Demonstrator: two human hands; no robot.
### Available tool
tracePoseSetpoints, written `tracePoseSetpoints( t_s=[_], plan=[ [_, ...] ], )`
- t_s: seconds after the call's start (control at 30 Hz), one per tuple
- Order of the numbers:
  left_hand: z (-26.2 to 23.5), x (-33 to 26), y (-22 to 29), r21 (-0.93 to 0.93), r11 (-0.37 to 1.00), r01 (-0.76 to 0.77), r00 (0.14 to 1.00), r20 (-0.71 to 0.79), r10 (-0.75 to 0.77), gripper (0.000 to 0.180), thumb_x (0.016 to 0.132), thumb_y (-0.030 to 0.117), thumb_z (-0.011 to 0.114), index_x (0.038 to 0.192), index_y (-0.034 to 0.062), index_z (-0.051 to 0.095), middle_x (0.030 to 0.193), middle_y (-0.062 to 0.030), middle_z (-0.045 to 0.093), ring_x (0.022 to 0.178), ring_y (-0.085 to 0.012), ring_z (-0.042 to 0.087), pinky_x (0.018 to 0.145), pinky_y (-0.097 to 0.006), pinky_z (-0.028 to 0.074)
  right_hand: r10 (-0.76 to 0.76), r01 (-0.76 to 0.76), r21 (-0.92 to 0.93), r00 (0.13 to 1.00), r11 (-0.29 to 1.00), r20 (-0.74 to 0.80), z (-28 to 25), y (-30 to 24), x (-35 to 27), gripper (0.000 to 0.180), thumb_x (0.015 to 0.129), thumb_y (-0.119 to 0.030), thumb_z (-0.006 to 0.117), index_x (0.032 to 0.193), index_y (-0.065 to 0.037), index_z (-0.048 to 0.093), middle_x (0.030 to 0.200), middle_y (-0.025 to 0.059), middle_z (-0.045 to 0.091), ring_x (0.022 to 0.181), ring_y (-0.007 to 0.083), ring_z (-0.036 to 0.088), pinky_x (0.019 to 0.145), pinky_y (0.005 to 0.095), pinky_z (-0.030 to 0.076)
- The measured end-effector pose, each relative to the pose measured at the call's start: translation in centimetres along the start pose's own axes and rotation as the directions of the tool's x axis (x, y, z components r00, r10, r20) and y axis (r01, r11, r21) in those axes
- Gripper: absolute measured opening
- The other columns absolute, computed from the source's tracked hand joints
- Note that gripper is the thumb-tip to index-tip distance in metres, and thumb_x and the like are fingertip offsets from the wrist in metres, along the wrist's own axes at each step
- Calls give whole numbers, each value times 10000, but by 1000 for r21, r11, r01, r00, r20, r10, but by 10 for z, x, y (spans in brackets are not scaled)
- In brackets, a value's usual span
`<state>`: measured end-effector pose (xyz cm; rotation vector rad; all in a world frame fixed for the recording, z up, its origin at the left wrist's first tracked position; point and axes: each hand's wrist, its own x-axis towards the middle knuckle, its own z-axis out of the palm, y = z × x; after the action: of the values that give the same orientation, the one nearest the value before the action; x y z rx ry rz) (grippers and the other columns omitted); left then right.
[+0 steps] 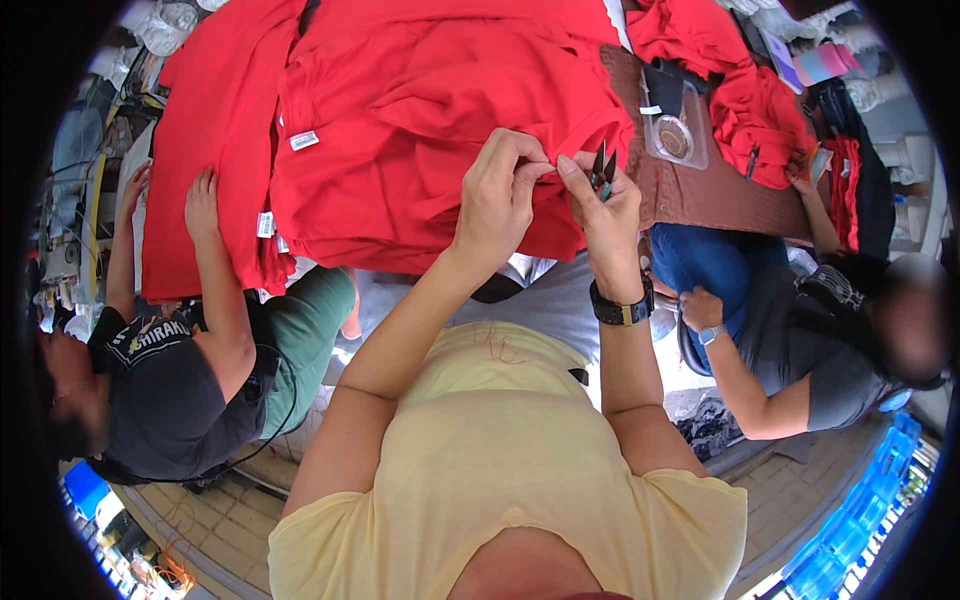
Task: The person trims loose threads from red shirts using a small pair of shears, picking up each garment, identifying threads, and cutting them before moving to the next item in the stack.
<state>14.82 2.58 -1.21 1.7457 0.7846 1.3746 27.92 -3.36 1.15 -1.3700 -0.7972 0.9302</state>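
Seen from above, a person in a pale yellow shirt works at a table heaped with red garments. The left hand [497, 195] pinches the lower edge of the top red shirt [420, 120] between thumb and fingertips. The shirt lies spread just above and ahead of both hands, and its hem hangs over the table edge to meet them. The right hand [608, 215], wearing a dark wristwatch [622, 306], sits just beside the left, almost touching it. Its fingers close around small dark thread snips [603, 168], whose blades point up against the same hem.

At the left, another person's two hands [200, 200] rest flat on a second red garment [205, 130]. At the right, a seated person reaches toward a smaller red pile [745, 100] on the brown tabletop [700, 195], near a clear plastic pouch [674, 135].
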Motion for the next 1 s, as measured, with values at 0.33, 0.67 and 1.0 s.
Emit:
tracePoseSetpoints(
  t_s=[0.33,0.67,1.0],
  plan=[
    [0,-6,0,33,997,-65,995,-70,68,132,906,-86,660,1021,-25,634,997,-103,667,844,-177,681,724,-296,559,44,-47,86,999,995,28,6,-5,-6,193,1005,-194,670,1046,-13,727,649,-107,502,539,-24,372,473,193,256],
    [-9,-8,-1,-203,972,114,993,59,-104,42,967,-16,602,990,-4,569,1128,-143,565,922,-207,618,806,-303,527,140,-135,-40,974,990,175,1,-27,-22,428,1102,-378,410,955,-37,623,722,-31,471,564,29,325,501,213,258],
    [-13,-11,5,-351,895,274,961,134,-242,34,988,-5,601,1003,8,573,1214,-96,568,1026,-126,569,926,-268,452,201,-177,-114,946,978,256,11,-21,-22,424,1093,-367,433,868,-41,584,684,-53,425,587,40,349,520,233,279]
  ],
)
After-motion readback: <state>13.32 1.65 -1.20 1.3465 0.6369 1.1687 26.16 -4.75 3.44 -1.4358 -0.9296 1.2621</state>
